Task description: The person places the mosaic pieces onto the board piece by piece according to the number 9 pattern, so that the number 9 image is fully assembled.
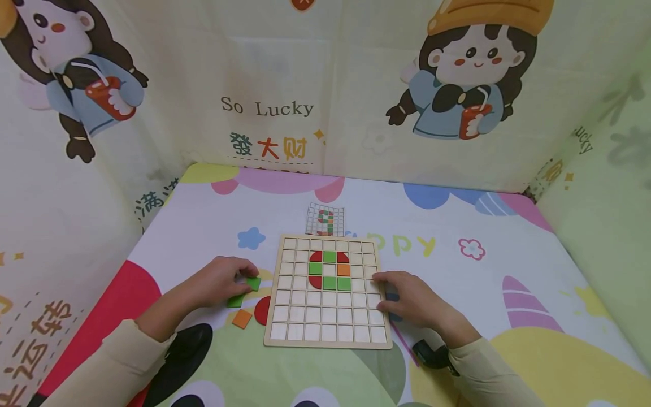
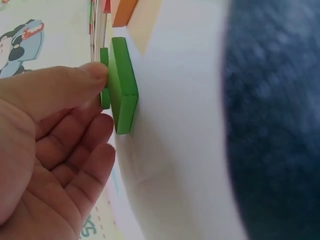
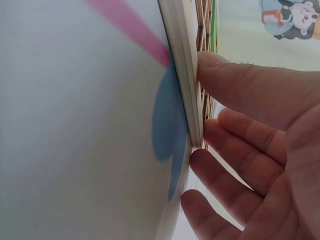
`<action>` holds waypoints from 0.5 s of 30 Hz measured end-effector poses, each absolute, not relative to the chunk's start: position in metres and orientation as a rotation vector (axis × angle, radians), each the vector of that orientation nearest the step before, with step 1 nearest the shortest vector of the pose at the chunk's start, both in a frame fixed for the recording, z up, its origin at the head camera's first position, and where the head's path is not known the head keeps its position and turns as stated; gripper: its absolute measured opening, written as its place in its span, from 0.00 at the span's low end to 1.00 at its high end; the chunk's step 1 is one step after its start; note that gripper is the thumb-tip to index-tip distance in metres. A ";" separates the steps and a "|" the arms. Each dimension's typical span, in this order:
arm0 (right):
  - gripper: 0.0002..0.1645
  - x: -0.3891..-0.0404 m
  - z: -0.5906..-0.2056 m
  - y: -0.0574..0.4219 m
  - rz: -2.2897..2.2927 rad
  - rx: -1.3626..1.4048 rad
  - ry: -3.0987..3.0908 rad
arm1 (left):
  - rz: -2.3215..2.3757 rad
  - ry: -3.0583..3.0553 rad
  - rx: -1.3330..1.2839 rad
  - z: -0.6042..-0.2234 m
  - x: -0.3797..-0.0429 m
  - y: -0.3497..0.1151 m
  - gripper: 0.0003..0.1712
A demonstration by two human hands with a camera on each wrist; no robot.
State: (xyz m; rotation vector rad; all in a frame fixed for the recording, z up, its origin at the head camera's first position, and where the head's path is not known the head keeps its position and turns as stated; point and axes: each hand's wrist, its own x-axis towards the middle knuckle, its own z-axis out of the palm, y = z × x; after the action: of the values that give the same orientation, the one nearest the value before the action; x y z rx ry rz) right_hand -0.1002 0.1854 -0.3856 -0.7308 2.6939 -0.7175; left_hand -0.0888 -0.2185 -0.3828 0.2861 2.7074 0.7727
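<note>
A wooden grid board (image 1: 329, 333) lies on the table with red, green and orange tiles set in its upper middle. Left of it my left hand (image 1: 221, 280) pinches a green square tile (image 1: 254, 284) between thumb and finger. Close by lies a second green tile (image 1: 235, 302), which looms nearer the camera in the left wrist view (image 2: 124, 90). An orange tile (image 1: 242, 319) lies below them. My right hand (image 1: 414, 299) rests at the board's right edge, thumb and fingertips touching the rim (image 3: 182, 65), fingers loosely bent.
Behind the board lies a small pattern card (image 1: 325, 219) with a coloured grid design. The table is covered by a printed cloth (image 1: 447, 226). Printed curtains (image 1: 356, 113) stand at the back and sides. A black strapped device (image 1: 431, 355) sits at my right wrist.
</note>
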 end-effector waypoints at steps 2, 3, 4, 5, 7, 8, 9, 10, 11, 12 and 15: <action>0.32 -0.100 -0.385 0.185 -0.717 -0.731 2.695 | 0.770 2.710 0.273 -0.382 -0.089 -0.218 0.18; 0.32 -0.100 -0.385 0.185 -0.718 -0.731 2.694 | 0.767 2.712 0.270 -0.381 -0.089 -0.217 0.18; 0.32 -0.100 -0.385 0.186 -0.718 -0.732 2.693 | 0.767 2.714 0.269 -0.380 -0.090 -0.217 0.18; 0.32 -0.100 -0.385 0.186 -0.717 -0.732 2.694 | 0.768 2.716 0.271 -0.379 -0.090 -0.216 0.18; 0.32 -0.100 -0.385 0.186 -0.719 -0.734 2.695 | 0.771 2.722 0.268 -0.378 -0.090 -0.215 0.18; 0.32 -0.100 -0.385 0.186 -0.719 -0.737 2.695 | 0.777 2.724 0.275 -0.377 -0.091 -0.214 0.18; 0.32 -0.100 -0.385 0.186 -0.720 -0.737 2.696 | 0.785 2.724 0.283 -0.377 -0.091 -0.214 0.18; 0.32 -0.100 -0.385 0.186 -0.721 -0.739 2.696 | 0.793 2.723 0.290 -0.376 -0.091 -0.213 0.18; 0.32 -0.100 -0.386 0.186 -0.721 -0.740 2.696 | 0.802 2.722 0.296 -0.376 -0.091 -0.212 0.18; 0.32 -0.100 -0.386 0.186 -0.721 -0.741 2.696 | 0.814 2.719 0.297 -0.376 -0.091 -0.212 0.18; 0.32 -0.100 -0.387 0.186 -0.720 -0.742 2.696 | 0.846 2.709 0.313 -0.375 -0.091 -0.210 0.17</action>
State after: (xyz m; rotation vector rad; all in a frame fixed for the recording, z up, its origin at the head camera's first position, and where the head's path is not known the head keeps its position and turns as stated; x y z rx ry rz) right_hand -0.1000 0.1861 -0.3865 -0.7415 2.6964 -0.7201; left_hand -0.0911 -0.2099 -0.3751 0.3130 2.7086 0.8460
